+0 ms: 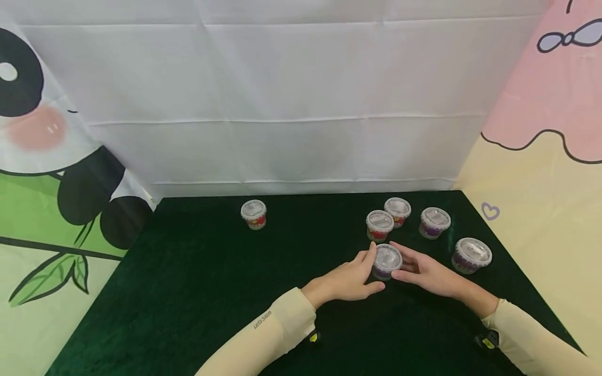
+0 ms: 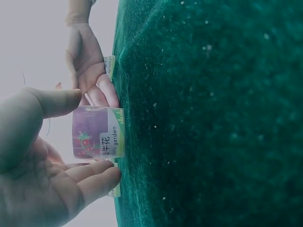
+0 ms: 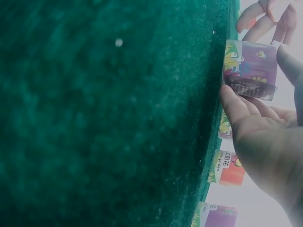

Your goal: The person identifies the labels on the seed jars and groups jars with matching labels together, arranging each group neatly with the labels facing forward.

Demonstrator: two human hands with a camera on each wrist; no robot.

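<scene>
Curling its fingers round the purple-labelled tub (image 1: 387, 259), the right hand (image 1: 431, 272) holds one side, while the left hand (image 1: 349, 277) lies straight-fingered along the other, thumb spread. The tub stands upright on plush green cloth (image 1: 164, 292); even, gentle pressure from both sides looks best for that smooth plastic. Just beyond sits a squat, round-lidded red-labelled tub (image 1: 380, 224), then a creased white sheet (image 1: 291, 73).

The little purple cup (image 1: 384, 272) has bright pictures (image 3: 246, 66) and a see-through lid (image 1: 388, 256) on. It stands upright, just in front of a red cup (image 1: 379, 233).
</scene>
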